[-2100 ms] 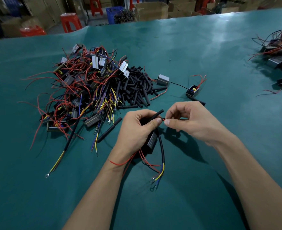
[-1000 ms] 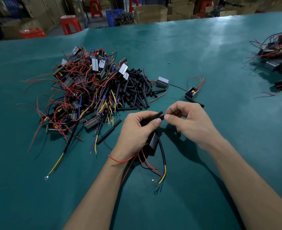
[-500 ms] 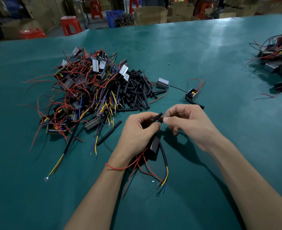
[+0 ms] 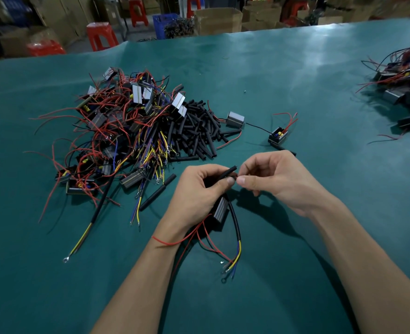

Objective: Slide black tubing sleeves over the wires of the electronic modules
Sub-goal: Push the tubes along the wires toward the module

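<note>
No text, label or number is legible anywhere.

A single wide-angle view is taken from head height, looking forward and steeply down along both forearms onto a green-covered table. The left hand and right hand are seen close, near frame centre. The table's far edge is bowed by the lens, and stools and cardboard boxes are caught beyond it. No second view is supplied.
</note>
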Motion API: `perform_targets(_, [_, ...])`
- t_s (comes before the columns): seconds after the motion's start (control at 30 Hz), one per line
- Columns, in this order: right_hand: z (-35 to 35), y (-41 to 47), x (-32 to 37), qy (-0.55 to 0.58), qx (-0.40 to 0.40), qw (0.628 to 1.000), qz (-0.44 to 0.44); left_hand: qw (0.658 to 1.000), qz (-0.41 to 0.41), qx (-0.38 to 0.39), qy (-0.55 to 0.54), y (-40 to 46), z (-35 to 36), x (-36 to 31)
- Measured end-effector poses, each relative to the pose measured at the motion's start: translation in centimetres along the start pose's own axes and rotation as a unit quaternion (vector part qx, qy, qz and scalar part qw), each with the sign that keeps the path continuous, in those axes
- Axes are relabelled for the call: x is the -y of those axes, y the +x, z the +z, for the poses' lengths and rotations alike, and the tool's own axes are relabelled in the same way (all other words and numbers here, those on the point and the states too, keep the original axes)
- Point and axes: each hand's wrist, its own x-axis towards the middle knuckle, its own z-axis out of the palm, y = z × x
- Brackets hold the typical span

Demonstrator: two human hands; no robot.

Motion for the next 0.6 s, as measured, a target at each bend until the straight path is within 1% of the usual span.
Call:
perform_targets(0.17, [0.20, 0.04, 0.07, 0.014, -0.005, 1.000, 0.000, 1.000, 0.009, -0.003, -0.002, 0.04, -0.03, -0.04])
perform_targets(0.37, [0.27, 0.11, -0.11, -0.004, -0.048, 0.999, -0.023, 1.000, 0.001, -0.016, -0.024, -0.04, 0.08, -0.01])
perform_targets(0.5, [0.45, 0.19, -0.06, -0.030, -0.058, 0.998, -0.016, 0.999, -0.005, -0.024, -0.033, -0.01, 0.08, 0.11])
perform_targets(0.6, [0.68, 0.32, -0.10, -0.019, -0.076, 0.997, -0.014, 0.999, -0.016, -0.023, -0.035, 0.01, 0.09, 0.02])
